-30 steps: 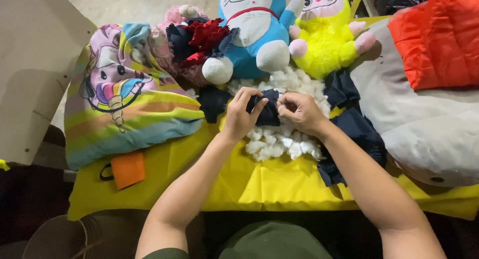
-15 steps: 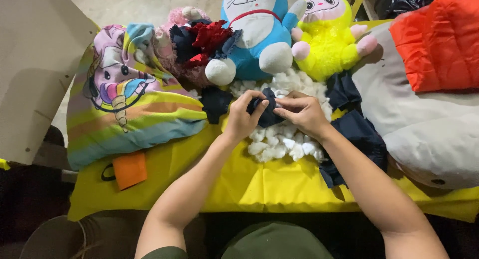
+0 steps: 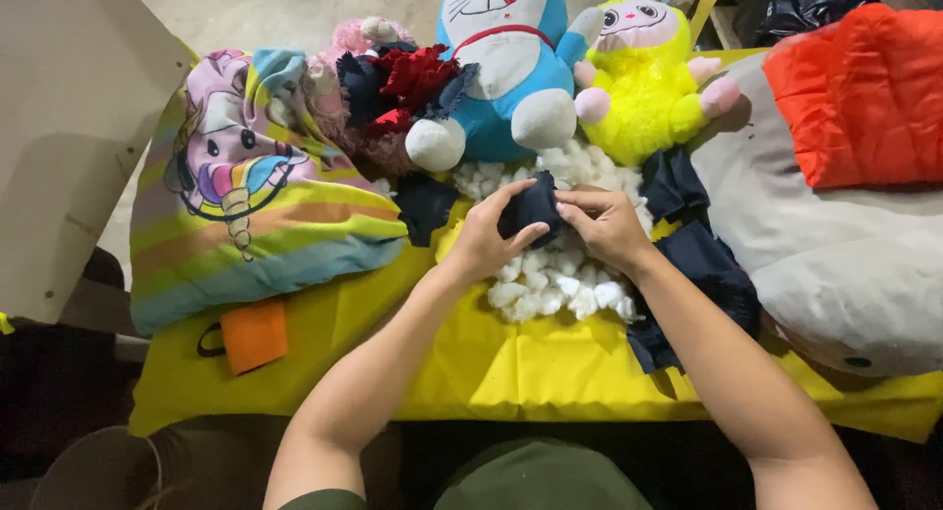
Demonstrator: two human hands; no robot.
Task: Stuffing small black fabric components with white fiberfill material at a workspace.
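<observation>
A yellow-covered bench [image 3: 511, 363] carries white stuffing [image 3: 555, 284], dark cloth scraps [image 3: 702, 274], a striped pillow [image 3: 246, 200], plush toys [image 3: 511, 68] and, seemingly, an orange pouch [image 3: 253, 333].

Centre of yellow cloth [image 3: 511, 363]: left hand [image 3: 486, 240] and right hand [image 3: 609, 225] both pinching a small dark navy fabric piece [image 3: 530, 210] over a heap of white stuffing [image 3: 555, 279]. Far side: blue-and-white plush cat [image 3: 501, 68], yellow plush toy [image 3: 643, 87] just right of it, red and navy scraps [image 3: 403, 83] left. Left: rainbow-striped unicorn cushion [image 3: 246, 196], orange tag [image 3: 253, 333] near it; right: grey-white cushion [image 3: 845, 264], orange-red cushion [image 3: 864, 92].
</observation>
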